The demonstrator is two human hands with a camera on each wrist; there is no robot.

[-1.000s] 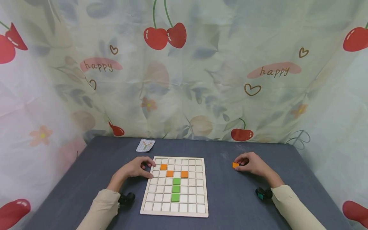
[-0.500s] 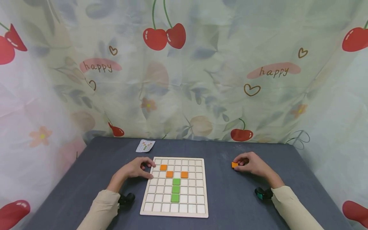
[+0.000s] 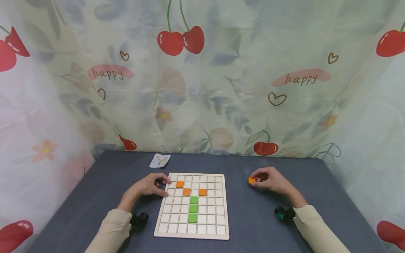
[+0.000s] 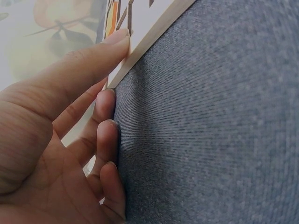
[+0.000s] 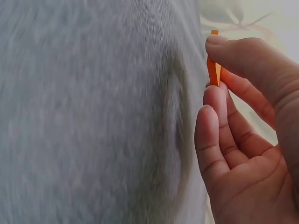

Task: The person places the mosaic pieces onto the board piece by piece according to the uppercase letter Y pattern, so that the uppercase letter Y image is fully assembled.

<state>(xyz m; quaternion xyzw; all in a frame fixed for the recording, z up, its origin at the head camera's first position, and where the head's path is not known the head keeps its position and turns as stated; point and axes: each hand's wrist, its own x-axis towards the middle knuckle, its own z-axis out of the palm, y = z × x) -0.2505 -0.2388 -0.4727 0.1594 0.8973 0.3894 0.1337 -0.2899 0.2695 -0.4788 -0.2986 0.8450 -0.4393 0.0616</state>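
A wooden grid board (image 3: 211,209) lies flat on the table, bearing orange and green square tiles. My left hand (image 3: 151,184) rests at its upper left edge, thumb and forefinger touching the rim. In the left wrist view the straight thumb (image 4: 100,56) lies on the board's edge (image 4: 148,43), and the other fingers are loosely bent against the cloth. To the right of the board, my right hand (image 3: 269,181) pinches a small orange tile (image 3: 251,180) by its edges. Close up in the right wrist view, that tile (image 5: 214,72) sits between thumb and fingertips, above the cloth.
A small printed card (image 3: 159,160) with a coloured grid pattern lies behind the board's left corner. Dark cloth covers the table (image 3: 246,218). A patterned curtain (image 3: 202,88) hangs behind it. Each wrist carries a small black device (image 3: 284,213).
My right hand has moved slightly left toward the board with the orange tile pinched in it. My left hand, the board and its tiles have stayed in place.
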